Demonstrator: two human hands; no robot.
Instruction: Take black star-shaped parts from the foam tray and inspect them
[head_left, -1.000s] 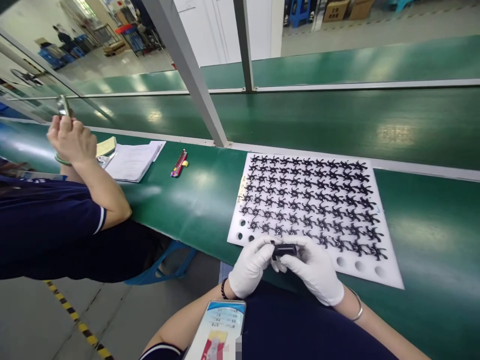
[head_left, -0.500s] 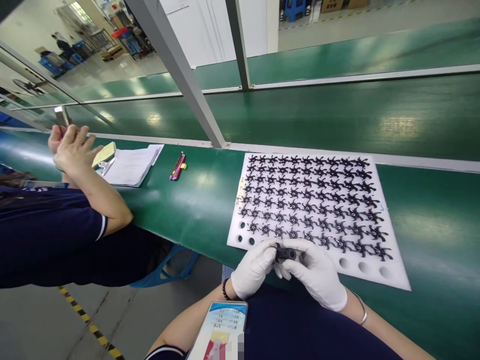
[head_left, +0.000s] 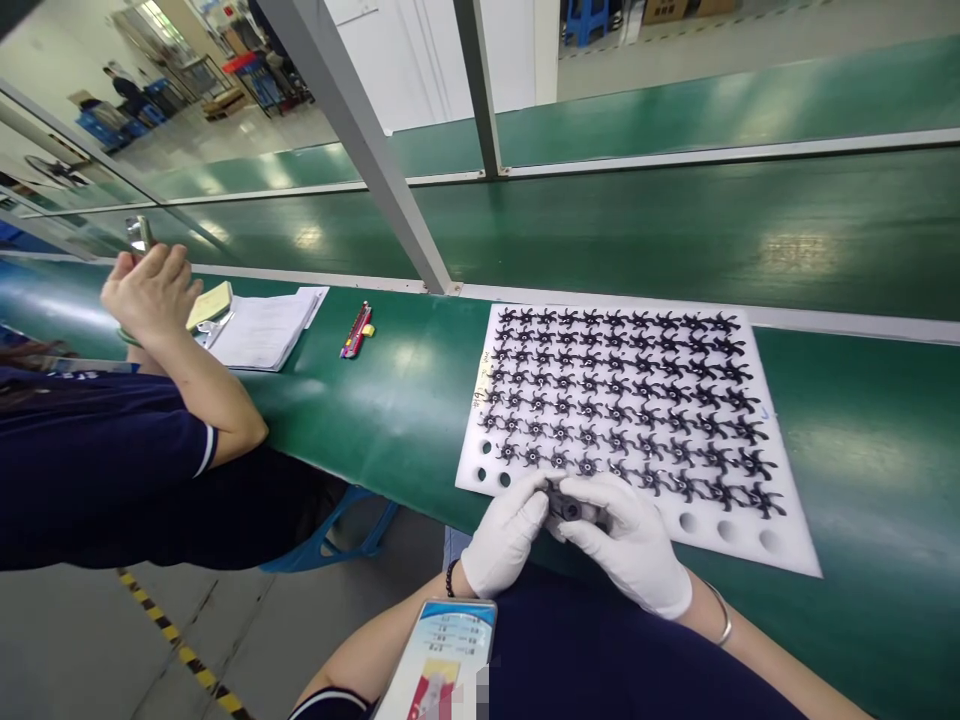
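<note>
At the frame's lower centre, the left hand [head_left: 506, 535] and right hand [head_left: 636, 545] are holding a black part [head_left: 568, 507], each grip narrowed around it; uneven pressure could be letting it slip, jostling bladed pieces [head_left: 589, 437] on the white tray [head_left: 799, 560].

Two gloved hands [head_left: 504, 538] [head_left: 636, 545], one tray [head_left: 796, 548]

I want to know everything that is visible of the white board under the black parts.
The white board is a flat, roughly rectangular sheet, foam-like in look, lying on the green bench. It carries rows of black bladed parts with curved arms. Uncovered round holes show along its near side: dark ones at left, paler ones at right. Handwriting marks its left edge. The left hand and right hand overlap its near edge in view; contact is unclear.
</note>
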